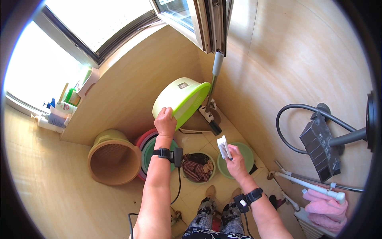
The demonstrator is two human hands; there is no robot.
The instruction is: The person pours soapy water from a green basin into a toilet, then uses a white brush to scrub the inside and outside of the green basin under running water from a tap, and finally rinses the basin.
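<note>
My left hand (164, 121) grips the rim of a pale basin with a bright green edge (175, 95). The basin is tilted on its side, held up in front of the wall, its inside facing right. In my right hand (235, 161) is a white scrub brush (223, 147), its bristles turned toward the left. Just beyond that hand, on the floor, sits a light green basin (247, 154). Between my arms stands a tub holding dark and checked clothes (197, 167).
A tan bucket (95, 161) lies tipped at the left beside stacked basins (145, 149). A mop (211, 95) leans in the corner under an open window (199, 24). Bottles (55, 115) line the sill. On the right are a shower fixture (320, 143) and pink towels (324, 205).
</note>
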